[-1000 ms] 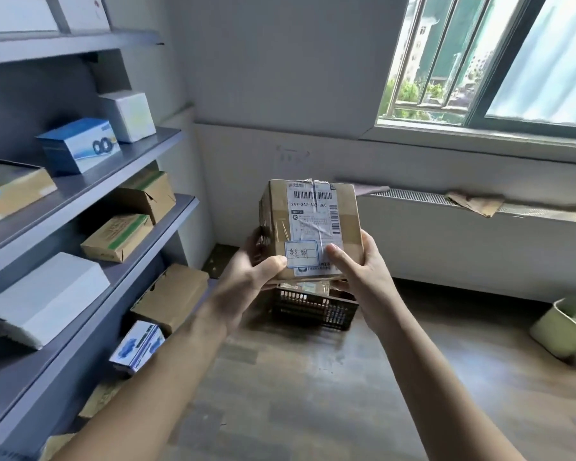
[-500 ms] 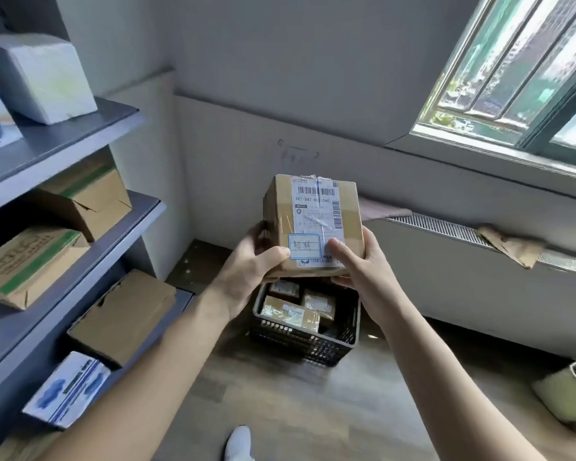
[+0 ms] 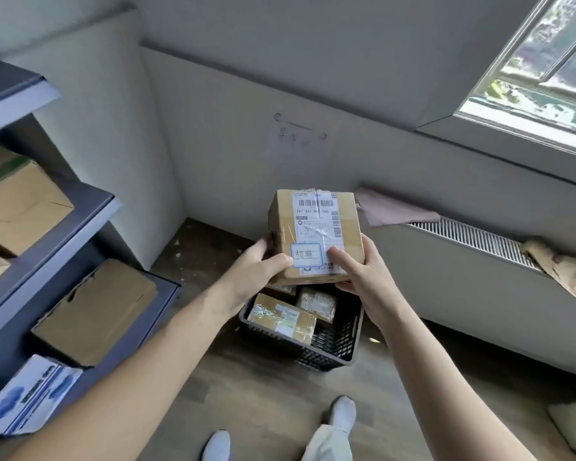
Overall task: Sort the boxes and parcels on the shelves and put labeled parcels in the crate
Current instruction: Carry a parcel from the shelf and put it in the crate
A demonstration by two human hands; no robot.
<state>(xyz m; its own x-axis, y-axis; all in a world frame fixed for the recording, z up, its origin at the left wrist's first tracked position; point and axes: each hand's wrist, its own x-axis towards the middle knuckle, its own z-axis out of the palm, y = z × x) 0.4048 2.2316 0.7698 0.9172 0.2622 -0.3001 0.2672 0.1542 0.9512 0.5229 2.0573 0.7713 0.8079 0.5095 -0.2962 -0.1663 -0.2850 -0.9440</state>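
Head view. A labeled parcel (image 3: 316, 234), a brown carton sealed with clear tape, is held in the air directly above the far edge of the black mesh crate (image 3: 326, 352). Its face carries a white shipping label with barcodes and a small blue-bordered sticker with handwriting. Both hands grasp it. The left hand (image 3: 256, 271) wraps the carton's left side with the thumb lying on the face beside the sticker. The right hand (image 3: 363, 274) cups the lower right corner with the thumb pressed on the label.

The crate stands on the wooden floor (image 3: 263, 394) and contains at least two taped parcels, one long (image 3: 281, 317) and one smaller (image 3: 316, 304) behind it. Left of the crate is a grey shelf unit (image 3: 47, 234). Its shelves hold a flat cardboard box (image 3: 94, 311), a blue-and-white box (image 3: 30, 394) and, higher up, a carton with a green stripe (image 3: 17, 197). Right of the crate a radiator grille (image 3: 473, 241) runs along the wall under a window (image 3: 539, 78). Nearer the viewer than the crate, two white-socked feet (image 3: 343, 414) stand on the floor.
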